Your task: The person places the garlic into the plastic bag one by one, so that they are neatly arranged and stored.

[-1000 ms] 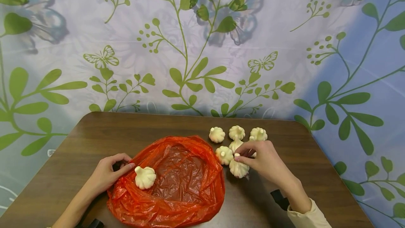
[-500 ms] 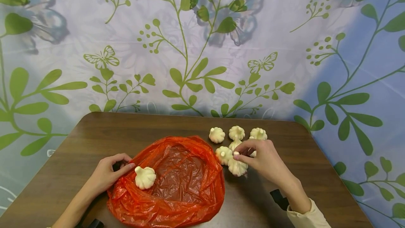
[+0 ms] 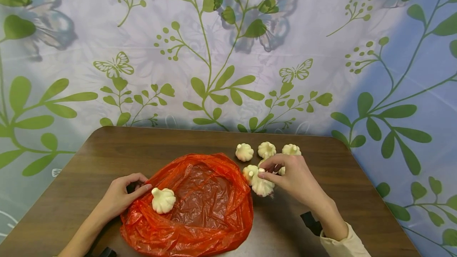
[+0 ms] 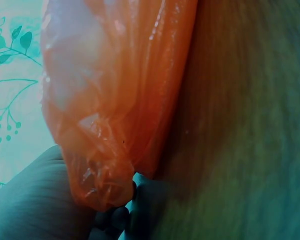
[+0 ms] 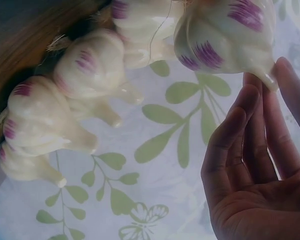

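At the left edge of a red plastic bag [image 3: 185, 241], my left hand [image 3: 116, 197] pinches the film between thumb and fingers. The bag lies wide open on the table, its rim spread in a rough ring. One garlic bulb [image 3: 163, 201] rests on the red film near my left fingers. My right hand [image 3: 296, 177] pinches another garlic bulb [image 3: 262, 187] by its stem. In the right wrist view this garlic bulb [image 5: 225, 37], white with purple streaks, hangs from the fingertips, raised beside the others. The left wrist view shows crumpled bag film [image 4: 115, 110] over the fingers.
Several more garlic bulbs [image 3: 244, 152] stand grouped behind and beside my right hand, some partly hidden by it. The brown wooden table [image 3: 157, 142] ends at a wall cloth [image 3: 221, 50] printed with leaves and butterflies.
My right hand has moved slightly left and up with the garlic bulb, closer to the bag. The left hand and the bag have stayed nearly still.
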